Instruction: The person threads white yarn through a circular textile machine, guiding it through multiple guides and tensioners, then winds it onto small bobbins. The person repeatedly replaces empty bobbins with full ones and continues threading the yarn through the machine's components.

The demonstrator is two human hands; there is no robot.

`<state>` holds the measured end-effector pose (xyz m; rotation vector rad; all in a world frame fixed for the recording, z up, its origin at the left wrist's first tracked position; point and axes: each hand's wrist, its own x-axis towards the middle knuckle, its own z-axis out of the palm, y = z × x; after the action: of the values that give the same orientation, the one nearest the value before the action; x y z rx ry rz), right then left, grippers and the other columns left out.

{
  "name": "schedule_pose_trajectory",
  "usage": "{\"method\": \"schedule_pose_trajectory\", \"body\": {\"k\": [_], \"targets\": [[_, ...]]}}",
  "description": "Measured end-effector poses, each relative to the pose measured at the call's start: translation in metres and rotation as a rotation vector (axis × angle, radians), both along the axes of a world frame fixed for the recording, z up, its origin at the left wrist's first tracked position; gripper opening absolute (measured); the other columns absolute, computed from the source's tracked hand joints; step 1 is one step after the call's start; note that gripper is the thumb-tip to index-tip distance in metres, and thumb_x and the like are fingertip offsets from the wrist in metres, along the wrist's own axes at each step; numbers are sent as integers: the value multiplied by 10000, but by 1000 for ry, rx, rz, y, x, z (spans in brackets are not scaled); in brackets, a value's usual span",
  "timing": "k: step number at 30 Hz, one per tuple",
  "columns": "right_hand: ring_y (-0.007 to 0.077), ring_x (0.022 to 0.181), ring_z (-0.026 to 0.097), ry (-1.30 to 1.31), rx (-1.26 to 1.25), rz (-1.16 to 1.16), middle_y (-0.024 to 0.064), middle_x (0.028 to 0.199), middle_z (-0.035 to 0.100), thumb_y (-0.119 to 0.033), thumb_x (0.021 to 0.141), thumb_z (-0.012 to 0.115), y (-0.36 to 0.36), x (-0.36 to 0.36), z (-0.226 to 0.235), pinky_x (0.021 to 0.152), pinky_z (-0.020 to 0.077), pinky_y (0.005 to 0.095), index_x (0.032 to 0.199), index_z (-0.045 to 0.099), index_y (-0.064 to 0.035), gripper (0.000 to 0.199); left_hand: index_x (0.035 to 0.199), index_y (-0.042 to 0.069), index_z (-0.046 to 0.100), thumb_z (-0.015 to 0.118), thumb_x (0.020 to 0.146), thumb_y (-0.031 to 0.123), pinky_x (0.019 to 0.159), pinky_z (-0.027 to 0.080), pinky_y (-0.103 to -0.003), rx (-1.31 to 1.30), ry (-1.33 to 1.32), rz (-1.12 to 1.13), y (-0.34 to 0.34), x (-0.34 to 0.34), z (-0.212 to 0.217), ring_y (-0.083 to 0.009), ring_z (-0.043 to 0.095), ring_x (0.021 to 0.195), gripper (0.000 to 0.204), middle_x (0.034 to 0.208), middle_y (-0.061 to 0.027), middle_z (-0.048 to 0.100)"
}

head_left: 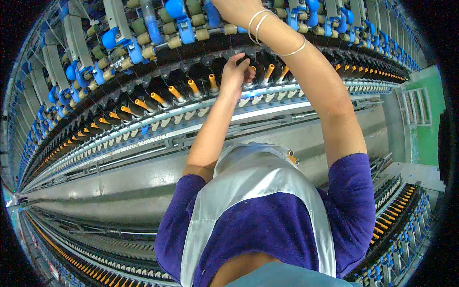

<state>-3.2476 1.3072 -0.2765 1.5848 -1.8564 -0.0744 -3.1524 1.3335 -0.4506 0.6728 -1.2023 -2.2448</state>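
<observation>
A long spinning frame curves across the view, with a row of orange bobbin tubes [173,92] upright on its spindles. My left hand [236,72] is at that row, beside one orange tube partly hidden behind the fingers. Its fingers are curled in close to the thumb; whatever they hold is too small to make out. Higher up, my right hand [235,8] reaches over the upper rollers [203,34] and blue clips [185,29]. The top edge of the view cuts off its fingers. Light bangles ring the right forearm.
Below the tubes runs a pale metal rail [191,118]. Two tubes [292,158] stick out at the side of my silver-grey apron [267,174]. Behind me stands another frame with orange tubes [389,215]. Green floor [428,138] and a white rack [417,106] lie to the right.
</observation>
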Motion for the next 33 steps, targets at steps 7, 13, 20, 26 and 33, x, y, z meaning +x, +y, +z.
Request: {"method": "schedule_pose_trajectory", "body": {"k": [7,13,20,26,33], "targets": [[281,929,563,-111,-311,476,170,1001,548,-70,753,565,52,-11,25,773,483,368,934,648,26,221,1263,-5,406,526,930,201,479,476,-284,-455,-168,-266,154,-72,9,-163,616,556,409,750,-129,631],[278,851,616,-433,-521,885,108,982,632,-26,688,668,288,-64,-36,715,502,365,918,606,-25,238,1090,5,579,514,894,299,617,521,-375,-617,-35,-998,307,-163,-94,-216,645,662,360,789,-141,656],[342,1037,574,-815,537,-400,168,1109,621,-281,831,648,621,-207,-249,885,460,417,1055,641,-88,295,906,26,672,535,826,287,696,516,-448,-1632,-614,-1326,308,-227,-299,-277,659,752,306,865,-181,673],[217,938,644,-2191,-408,-607,91,1077,672,-389,929,553,920,-348,-316,859,489,325,1114,627,-44,399,884,37,664,520,849,252,661,508,-434,-725,-1130,-1486,304,-317,-379,-274,642,730,261,854,-158,661],[222,524,541,-1121,-2063,-1640,93,662,603,-230,899,527,1113,-327,-412,488,436,368,813,629,-51,223,938,45,603,483,922,196,561,495,-373,-123,-1025,-1260,493,-599,-427,-238,605,647,193,798,-96,633]]}}
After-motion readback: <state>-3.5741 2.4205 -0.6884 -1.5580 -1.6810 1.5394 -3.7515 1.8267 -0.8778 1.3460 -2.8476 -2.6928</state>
